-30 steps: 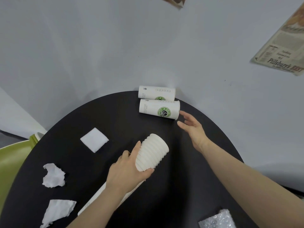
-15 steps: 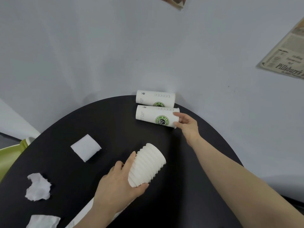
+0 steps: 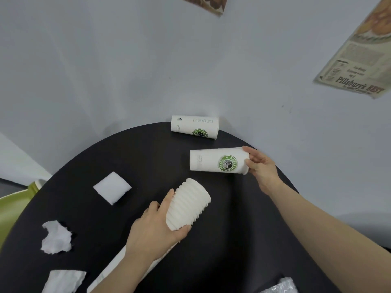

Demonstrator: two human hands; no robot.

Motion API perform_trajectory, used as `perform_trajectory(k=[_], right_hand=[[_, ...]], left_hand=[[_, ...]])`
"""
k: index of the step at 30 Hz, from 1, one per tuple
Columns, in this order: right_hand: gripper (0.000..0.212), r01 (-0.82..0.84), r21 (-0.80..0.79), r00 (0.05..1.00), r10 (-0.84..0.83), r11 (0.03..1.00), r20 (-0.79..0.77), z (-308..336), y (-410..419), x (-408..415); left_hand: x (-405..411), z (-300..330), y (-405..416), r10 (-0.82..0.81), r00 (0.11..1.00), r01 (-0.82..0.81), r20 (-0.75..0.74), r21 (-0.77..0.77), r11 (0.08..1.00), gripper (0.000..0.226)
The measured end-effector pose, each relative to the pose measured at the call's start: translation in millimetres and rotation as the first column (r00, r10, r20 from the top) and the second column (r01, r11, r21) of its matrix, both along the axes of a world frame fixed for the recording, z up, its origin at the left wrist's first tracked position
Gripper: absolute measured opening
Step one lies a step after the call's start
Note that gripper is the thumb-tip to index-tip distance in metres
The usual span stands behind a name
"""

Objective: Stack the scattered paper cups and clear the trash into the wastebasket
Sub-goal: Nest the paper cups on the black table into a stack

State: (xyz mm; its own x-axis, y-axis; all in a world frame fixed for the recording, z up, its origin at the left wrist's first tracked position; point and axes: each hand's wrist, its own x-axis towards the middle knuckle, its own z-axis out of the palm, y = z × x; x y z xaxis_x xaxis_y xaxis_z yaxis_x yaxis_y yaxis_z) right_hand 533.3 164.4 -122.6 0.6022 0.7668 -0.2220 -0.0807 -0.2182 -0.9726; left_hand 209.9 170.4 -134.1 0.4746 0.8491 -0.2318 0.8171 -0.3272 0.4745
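the left hand (image 3: 154,233) gripped a stack of ribbed white cups (image 3: 187,205) above a round black table (image 3: 148,157). the right hand (image 3: 261,166) pinched the rim of a logo cup (image 3: 218,161), held sideways. another cup (image 3: 194,127) lay at the far edge; tissue scraps (image 3: 56,237) lay left.

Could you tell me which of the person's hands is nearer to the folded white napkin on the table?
Left. The left hand grips the cup stack just right of the folded napkin; the right hand holds a logo cup farther right.
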Motion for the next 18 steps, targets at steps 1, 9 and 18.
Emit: perform_trajectory(k=[1,9,18], right_hand=[[0.040,-0.001,0.000,1.000,0.001,1.000,0.001,2.8,-7.5,2.1],[0.030,-0.128,-0.013,0.992,0.128,0.992,-0.003,27.2,-41.2,10.2],[0.037,-0.350,-0.013,0.935,0.349,0.936,-0.067,42.2,-38.4,-35.4]], left_hand=[[-0.5,0.6,0.5,0.002,1.000,-0.002,0.005,-0.009,1.000,0.097],[-25.4,7.7,-3.0,0.064,0.995,-0.060,0.081,-0.049,0.997,0.097],[-41.9,15.2,-10.8,-0.005,0.997,0.005,0.078,0.005,1.000,0.099]])
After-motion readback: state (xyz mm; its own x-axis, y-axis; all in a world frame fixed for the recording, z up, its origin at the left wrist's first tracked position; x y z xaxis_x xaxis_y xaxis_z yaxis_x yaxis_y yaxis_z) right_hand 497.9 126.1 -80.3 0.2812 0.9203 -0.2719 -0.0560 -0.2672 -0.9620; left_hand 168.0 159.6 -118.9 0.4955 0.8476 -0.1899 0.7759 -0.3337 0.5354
